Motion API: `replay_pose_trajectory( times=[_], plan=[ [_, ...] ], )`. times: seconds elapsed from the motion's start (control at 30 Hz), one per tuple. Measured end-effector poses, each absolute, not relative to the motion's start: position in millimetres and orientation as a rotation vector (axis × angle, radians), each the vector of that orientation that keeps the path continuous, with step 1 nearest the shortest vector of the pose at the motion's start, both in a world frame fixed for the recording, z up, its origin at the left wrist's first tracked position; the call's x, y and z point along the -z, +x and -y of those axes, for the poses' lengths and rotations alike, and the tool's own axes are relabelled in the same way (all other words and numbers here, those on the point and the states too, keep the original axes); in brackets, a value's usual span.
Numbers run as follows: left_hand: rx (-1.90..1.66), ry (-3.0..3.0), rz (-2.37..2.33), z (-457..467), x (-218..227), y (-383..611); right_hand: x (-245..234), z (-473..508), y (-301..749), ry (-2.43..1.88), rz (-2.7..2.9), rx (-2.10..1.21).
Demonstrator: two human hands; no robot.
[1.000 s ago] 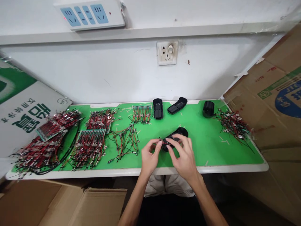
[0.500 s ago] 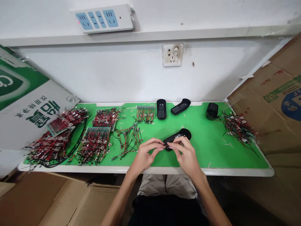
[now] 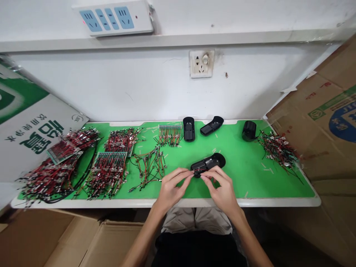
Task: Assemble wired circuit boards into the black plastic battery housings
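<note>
My left hand (image 3: 171,185) and my right hand (image 3: 222,187) face each other near the table's front edge, fingertips pinched and a short gap apart. Between them runs a thin red wire (image 3: 202,170), with each hand closed on it; what is at its ends is hidden by the fingers. Just beyond and partly under the fingertips lies a curved black plastic housing (image 3: 205,163) with its hollow side up. Loose wired pieces (image 3: 151,167) are spread on the green mat to the left of my left hand.
Bundles of wired circuit boards (image 3: 107,174) crowd the left side of the green mat (image 3: 236,174). Along the back lie black housings (image 3: 189,129) and a black cup-shaped part (image 3: 249,130). More wires (image 3: 278,150) are heaped at right, beside a cardboard box (image 3: 328,148).
Both hands remain together over the housing, with their fingertips slightly shifted and the red wire now showing between them. The whole view has moved a little.
</note>
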State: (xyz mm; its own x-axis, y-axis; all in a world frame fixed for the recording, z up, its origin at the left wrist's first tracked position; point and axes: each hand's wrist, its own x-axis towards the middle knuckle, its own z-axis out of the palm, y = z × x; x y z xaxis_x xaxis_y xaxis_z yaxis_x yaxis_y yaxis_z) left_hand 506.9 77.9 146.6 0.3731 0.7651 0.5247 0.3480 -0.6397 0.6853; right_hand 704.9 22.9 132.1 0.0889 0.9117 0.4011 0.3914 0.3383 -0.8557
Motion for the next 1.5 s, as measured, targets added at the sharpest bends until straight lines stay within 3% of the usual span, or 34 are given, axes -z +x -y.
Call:
replay_pose_trajectory(
  times=[0.53, 0.87, 1.07, 1.27, 1.5],
  plan=[
    [-1.323, 2.044, -1.032, -68.5, -142.5, 518.9, -124.7, -28.4, 688.8, -1.348, 1.355, -0.485],
    [-0.984, 2.171, -1.072, -77.8, -139.3, 492.2, -142.6, -5.3, 723.8, -1.418, 1.36, -0.486],
    [-1.006, 2.166, -1.183, -72.8, -144.6, 495.3, -148.0, 16.1, 743.4, -1.433, 1.162, -0.62],
    [-1.218, 2.25, -1.141, -53.5, -164.9, 532.3, -157.4, 24.3, 728.4, -1.333, 1.101, -0.755],
    [-1.158, 1.792, -0.868, -22.0, -199.8, 573.1, -168.8, 29.7, 711.8, -1.182, 1.063, -0.864]
  ],
)
